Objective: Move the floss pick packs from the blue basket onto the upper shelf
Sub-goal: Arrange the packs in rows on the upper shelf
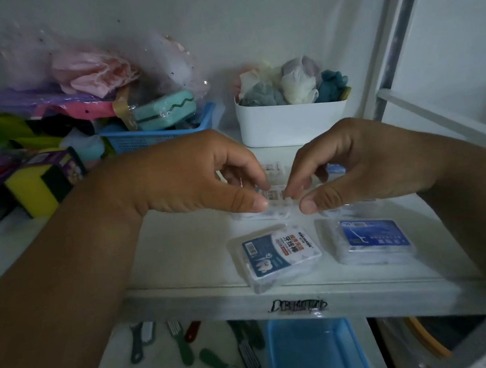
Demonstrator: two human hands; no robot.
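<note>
Two clear floss pick packs with blue labels lie flat near the front of the white upper shelf (pixel 183 257): one on the left (pixel 275 253), one on the right (pixel 368 238). Behind them my left hand (pixel 194 182) and my right hand (pixel 361 163) meet over a third clear pack (pixel 276 201), fingertips pinching it from both sides as it rests on the shelf. More packs show partly behind the fingers (pixel 274 169). Below the shelf sits the blue basket (pixel 314 352); the part I can see holds nothing.
A white tub (pixel 289 123) of cloth balls stands at the back of the shelf. A smaller blue basket (pixel 154 134) with sponges and a pile of coloured sponges fill the left. Several combs (pixel 179 341) lie on the lower shelf beside the blue basket.
</note>
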